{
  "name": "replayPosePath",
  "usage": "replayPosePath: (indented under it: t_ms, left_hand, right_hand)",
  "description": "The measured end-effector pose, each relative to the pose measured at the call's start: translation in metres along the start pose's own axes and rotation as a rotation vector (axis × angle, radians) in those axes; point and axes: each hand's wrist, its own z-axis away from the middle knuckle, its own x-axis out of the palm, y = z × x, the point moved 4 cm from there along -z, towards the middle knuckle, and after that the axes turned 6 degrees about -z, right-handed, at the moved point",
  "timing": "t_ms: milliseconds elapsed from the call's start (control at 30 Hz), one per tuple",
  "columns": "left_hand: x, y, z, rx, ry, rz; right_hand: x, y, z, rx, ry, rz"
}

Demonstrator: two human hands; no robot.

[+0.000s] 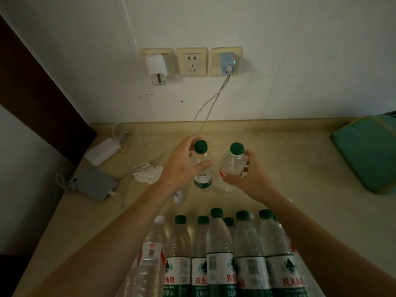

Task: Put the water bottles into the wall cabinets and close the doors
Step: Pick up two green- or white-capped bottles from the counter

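Note:
Two small water bottles with green caps stand side by side on the beige counter (289,168) near the wall. My left hand (182,166) wraps around the left bottle (203,168), fingers near its cap and thumb across its body. My right hand (246,179) grips the right bottle (232,166), which leans slightly left. Several larger green-capped, green-labelled water bottles (220,254) stand in a group at the counter's near edge, with a clear white-capped bottle (152,254) at their left. No wall cabinet is in view.
On the left of the counter lie a white power bank (102,152), a grey power bank (94,186), tangled cables and a crumpled tissue (147,173). A teal pouch (368,155) rests at the right. Wall sockets (192,62) hold two chargers, and a cable hangs down behind the bottles.

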Motion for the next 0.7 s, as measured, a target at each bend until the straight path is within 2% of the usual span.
replayPosePath:
  t_ms: [167, 400, 567, 700]
  left_hand:
    - [0.019, -0.04, 0.013, -0.173, -0.001, 0.066]
    - [0.051, -0.074, 0.021, -0.307, 0.042, 0.197]
    - [0.065, -0.078, 0.015, -0.296, 0.078, 0.312]
    - [0.064, -0.069, 0.013, -0.261, 0.119, 0.311]
  right_hand:
    - [0.013, 0.032, -0.003, 0.094, -0.043, -0.083]
    - [0.026, 0.033, -0.014, -0.025, -0.06, -0.1]
    - [0.027, 0.037, -0.016, -0.01, -0.04, -0.133]
    - [0.027, 0.036, -0.013, 0.02, -0.015, -0.144]
